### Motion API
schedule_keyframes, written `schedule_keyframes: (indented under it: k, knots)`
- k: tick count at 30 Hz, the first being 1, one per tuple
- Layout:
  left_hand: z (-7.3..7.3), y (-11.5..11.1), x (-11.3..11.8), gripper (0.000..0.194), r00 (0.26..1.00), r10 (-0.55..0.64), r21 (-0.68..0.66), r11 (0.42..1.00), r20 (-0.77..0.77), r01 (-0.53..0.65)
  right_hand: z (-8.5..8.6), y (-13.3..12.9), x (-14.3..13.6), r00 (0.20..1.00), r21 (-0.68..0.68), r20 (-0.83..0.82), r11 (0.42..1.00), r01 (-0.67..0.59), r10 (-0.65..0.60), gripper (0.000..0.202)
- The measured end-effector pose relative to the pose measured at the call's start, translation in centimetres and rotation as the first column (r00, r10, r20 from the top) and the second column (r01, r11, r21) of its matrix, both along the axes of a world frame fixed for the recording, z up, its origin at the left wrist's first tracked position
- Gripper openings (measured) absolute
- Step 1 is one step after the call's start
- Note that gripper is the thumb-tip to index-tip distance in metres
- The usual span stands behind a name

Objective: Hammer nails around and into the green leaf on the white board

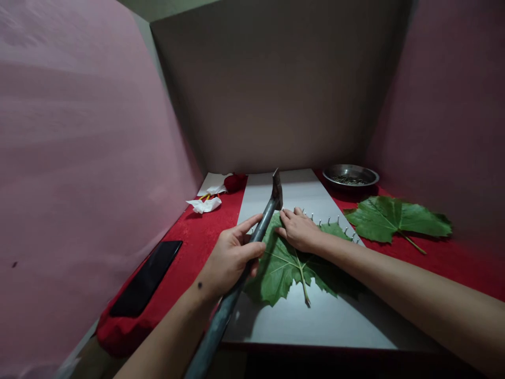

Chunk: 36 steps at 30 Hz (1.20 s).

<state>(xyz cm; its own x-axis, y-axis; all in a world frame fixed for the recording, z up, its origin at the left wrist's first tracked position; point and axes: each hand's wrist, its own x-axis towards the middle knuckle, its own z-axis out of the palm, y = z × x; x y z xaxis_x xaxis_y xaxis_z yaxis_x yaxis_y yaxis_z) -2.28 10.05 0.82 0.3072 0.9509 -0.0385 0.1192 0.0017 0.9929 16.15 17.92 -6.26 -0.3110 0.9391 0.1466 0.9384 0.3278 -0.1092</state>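
Head view: a hammer is hanging over a leaf on the board.
The left hand is clamping its fingers round the hammer; the right hand is resting on the leaf, fingers slightly apart. A glancing swing could be hitting those fingers. One hammer and at least eight nails are showing, plus a second leaf right of the board.

The tabletop is red, with a plain white board down its middle. The leaf on it is mid-green, branched with pale yellow-green veins; the second leaf, near the right edge, is also green. The hammer has a blue-grey handle and a dark brownish head. The nails look silvery, like the bowl at the far right corner. By the left edge, the phone is black.
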Motion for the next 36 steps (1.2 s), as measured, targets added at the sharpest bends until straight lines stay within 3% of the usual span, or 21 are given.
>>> schedule_keyframes:
  k: [5,14,21,27,32,36]
  knots:
    - [-0.3,1.9,1.7,0.072,0.999,-0.020,0.002,1.000,-0.040,0.021,-0.1,0.2,0.0,1.000,0.005,-0.019,1.000,-0.005,0.005,0.061]
    - [-1.1,3.1,2.9,0.072,0.995,-0.021,0.017,1.000,-0.100,0.023,0.0,0.2,0.1,0.999,-0.018,-0.053,1.000,-0.009,0.008,0.059]
    - [-0.2,2.2,2.7,0.070,0.995,0.032,0.076,0.997,-0.099,-0.025,0.1,0.3,0.1,0.998,-0.044,-0.070,0.999,0.000,-0.003,0.061]
    - [-0.6,2.7,2.6,0.074,0.994,-0.011,0.019,1.000,-0.108,0.013,0.3,0.2,0.3,0.997,-0.052,-0.075,0.999,-0.007,0.003,0.061]
    - [-0.2,2.0,2.5,0.073,0.995,0.034,0.083,0.996,-0.090,-0.027,0.2,0.3,0.2,0.997,-0.054,-0.074,0.999,0.002,-0.006,0.061]
    - [-0.7,1.8,2.7,0.074,0.995,0.037,0.077,0.997,-0.095,-0.030,0.2,0.2,0.3,0.997,-0.052,-0.073,0.999,-0.001,-0.003,0.060]
